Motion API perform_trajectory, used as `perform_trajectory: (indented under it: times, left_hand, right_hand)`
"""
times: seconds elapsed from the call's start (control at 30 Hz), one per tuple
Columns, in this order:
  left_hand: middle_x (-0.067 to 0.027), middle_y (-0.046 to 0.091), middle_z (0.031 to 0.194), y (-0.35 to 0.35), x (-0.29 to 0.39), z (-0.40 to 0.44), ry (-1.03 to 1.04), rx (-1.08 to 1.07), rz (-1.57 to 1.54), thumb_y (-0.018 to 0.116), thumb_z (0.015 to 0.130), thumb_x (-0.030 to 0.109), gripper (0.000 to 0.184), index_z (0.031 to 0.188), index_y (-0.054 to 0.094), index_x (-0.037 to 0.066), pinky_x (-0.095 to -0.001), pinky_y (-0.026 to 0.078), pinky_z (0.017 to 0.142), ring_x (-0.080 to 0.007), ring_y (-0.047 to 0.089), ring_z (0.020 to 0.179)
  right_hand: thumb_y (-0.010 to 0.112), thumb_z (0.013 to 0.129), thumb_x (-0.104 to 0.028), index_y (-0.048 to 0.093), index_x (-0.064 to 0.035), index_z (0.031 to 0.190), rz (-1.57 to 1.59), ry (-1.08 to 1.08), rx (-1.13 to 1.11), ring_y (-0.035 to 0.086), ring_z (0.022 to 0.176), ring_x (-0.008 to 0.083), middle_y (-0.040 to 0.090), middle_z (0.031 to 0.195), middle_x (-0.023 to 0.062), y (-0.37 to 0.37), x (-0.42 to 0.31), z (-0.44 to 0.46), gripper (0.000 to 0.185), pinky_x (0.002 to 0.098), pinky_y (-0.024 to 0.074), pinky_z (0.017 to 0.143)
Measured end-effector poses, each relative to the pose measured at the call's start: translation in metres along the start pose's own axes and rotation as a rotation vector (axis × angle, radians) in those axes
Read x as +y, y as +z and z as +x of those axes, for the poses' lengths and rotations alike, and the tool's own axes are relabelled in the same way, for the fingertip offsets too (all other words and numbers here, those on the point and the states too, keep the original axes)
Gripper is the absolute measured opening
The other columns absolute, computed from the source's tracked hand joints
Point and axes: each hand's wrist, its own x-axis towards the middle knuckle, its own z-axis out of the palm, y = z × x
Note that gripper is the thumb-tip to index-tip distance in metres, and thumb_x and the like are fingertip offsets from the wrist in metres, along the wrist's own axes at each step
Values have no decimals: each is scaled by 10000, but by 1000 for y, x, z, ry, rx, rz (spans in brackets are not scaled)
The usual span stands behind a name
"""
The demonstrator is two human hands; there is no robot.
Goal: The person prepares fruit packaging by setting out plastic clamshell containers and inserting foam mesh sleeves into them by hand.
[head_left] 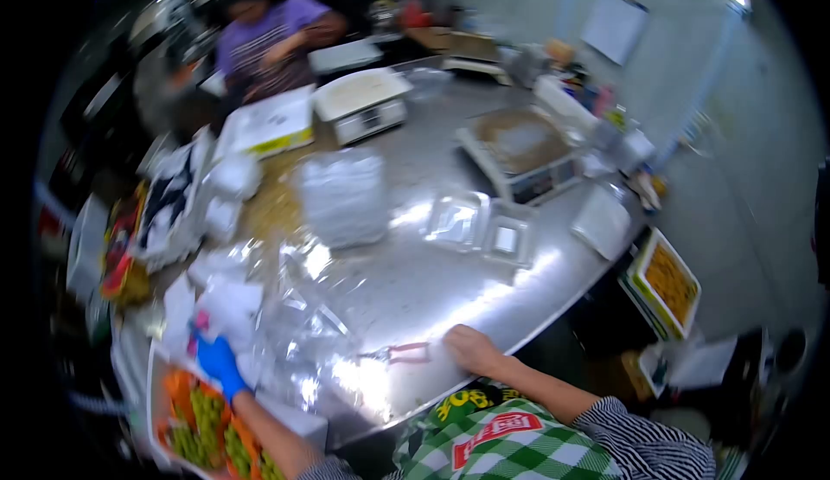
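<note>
My left hand [220, 366], in a blue glove, reaches over the far edge of a white crate [156, 385] of green grapes [207, 419] in orange wrapping. Its fingers are blurred beside a small pink thing [201, 319] and white paper sheets [232, 311]; whether they grip either is unclear. Bare and curled closed, my right hand [471, 349] rests on the metal table [467, 307] near its front edge, with nothing visible in it. Just left of it lie snips with red handles [408, 354]. Clear plastic bags [298, 342] spread between my hands.
An open clear clamshell box [458, 220] and a stack of clear packaging [344, 199] sit mid-table. Scales [523, 147] stand at the right and another scale [363, 104] farther back. A co-worker in purple [268, 35] is at the far side. An orange-filled box [666, 281] stands right.
</note>
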Motion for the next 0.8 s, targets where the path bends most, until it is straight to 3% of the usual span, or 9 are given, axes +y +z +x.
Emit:
perform_trajectory:
  times: [0.1,0.17,0.23,0.3,0.37,0.47,0.63,0.7,0.8]
  left_hand:
    - [-190,632,1055,-247,132,29,-296,-503,-161,500,786,120,624,1399,385,100,-360,496,643,-293,632,787]
    - [-164,533,1286,-266,164,-3,-76,-406,-857,496,769,48,649,1405,371,68,-316,442,905,-241,553,1117]
    - [-123,403,1411,-292,221,-42,163,-718,-1320,506,746,14,657,1388,368,-7,-333,327,1035,-235,401,1280]
    - [-156,383,1407,-329,278,-85,360,-811,-1670,503,772,38,655,1402,329,-5,-347,330,1037,-266,406,1269]
    - [-170,388,1383,-360,315,-115,-173,-962,-2328,495,805,67,637,1406,301,-7,-350,349,1027,-270,419,1253]
    - [-143,446,1318,-319,324,-145,-102,-950,-1881,460,838,20,524,1351,363,-20,-343,411,970,-224,476,1181]
    - [-67,604,1046,-291,328,-164,-400,-1072,-1916,529,860,46,290,1134,558,-44,-246,453,781,-121,569,907]
    - [-57,612,997,-289,329,-166,-443,-1093,-1945,524,870,50,235,1081,581,-37,-235,462,722,-103,572,841]
    - [-53,610,925,-305,331,-156,-541,-1144,-1948,471,918,91,171,970,593,-17,-247,468,661,-99,559,772]
  right_hand:
    - [577,820,-62,624,-3,970,64,-237,181,598,919,291,597,990,129,-35,-37,26,168,347,505,757]
    - [590,838,-109,569,-24,1167,256,-287,234,537,1087,314,538,1189,156,-55,-82,43,340,382,458,876]
    - [541,904,-259,425,-49,1347,279,-414,138,382,1258,346,348,1397,199,-77,-120,52,504,443,319,1020]
    - [418,954,-414,236,-39,1442,326,-421,115,226,1350,357,186,1473,223,-67,-132,55,642,467,172,1090]
    - [290,968,-503,79,-4,1459,624,-210,175,108,1398,341,111,1503,212,-49,-124,54,732,413,117,1123]
    - [264,958,-549,11,13,1454,872,72,171,19,1413,321,48,1520,204,-55,-110,50,792,371,83,1135]
    - [440,950,-432,-25,17,1447,797,184,120,122,1383,330,133,1473,245,-52,-106,30,816,374,148,1117]
    - [505,940,-347,45,8,1454,573,156,187,308,1329,311,315,1409,246,-46,-104,25,776,367,264,1082]
    - [534,926,-236,281,-4,1404,780,408,-68,578,976,192,591,1092,145,-67,-88,24,588,307,462,852]
